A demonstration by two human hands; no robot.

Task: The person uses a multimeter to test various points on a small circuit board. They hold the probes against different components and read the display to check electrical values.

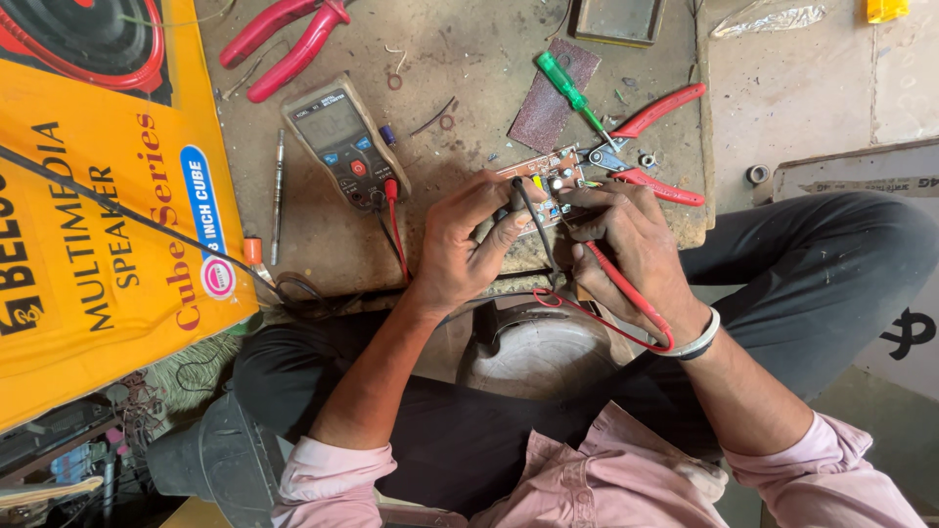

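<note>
A small brown circuit board [550, 174] with several components lies near the front edge of the worn workbench [469, 39]. My left hand [471, 240] pinches a black test probe [521, 196], its tip on the board. My right hand [636, 244] grips a red test probe [626, 288], whose tip is hidden under my fingers at the board. Red and black leads run back to a grey multimeter [344, 142] lying left of the board.
Red-handled pliers [284, 44] lie at the top left, red-handled cutters [650, 147] and a green screwdriver [569, 90] beside the board. A piece of sandpaper [550, 98] lies behind it. An orange speaker box [98, 215] stands at the left. A round metal object [538, 357] sits between my knees.
</note>
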